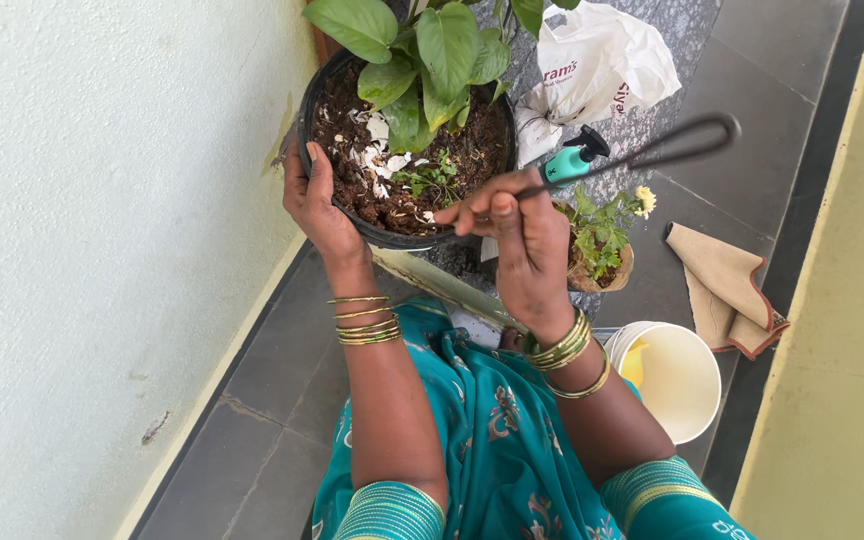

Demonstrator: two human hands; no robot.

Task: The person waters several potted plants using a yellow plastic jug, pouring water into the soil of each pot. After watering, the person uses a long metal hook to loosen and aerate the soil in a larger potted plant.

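A black plant pot [316, 100] stands on the floor by the white wall. It holds dark soil, white eggshell bits [376, 160] and a green leafy plant [432, 55]. My left hand [314, 205] grips the pot's left rim. My right hand [512, 235] is at the pot's near rim and holds a thin dark metal rod [652, 152] with a looped handle that points up to the right. The rod's working end is hidden by my fingers.
A small potted plant with a pale flower [602, 240] sits right of my right hand. Behind it stand a teal spray bottle [574, 160] and a white plastic bag [597, 65]. A white bucket [677, 380] and a folded tan cloth [727, 285] lie on the grey tiles.
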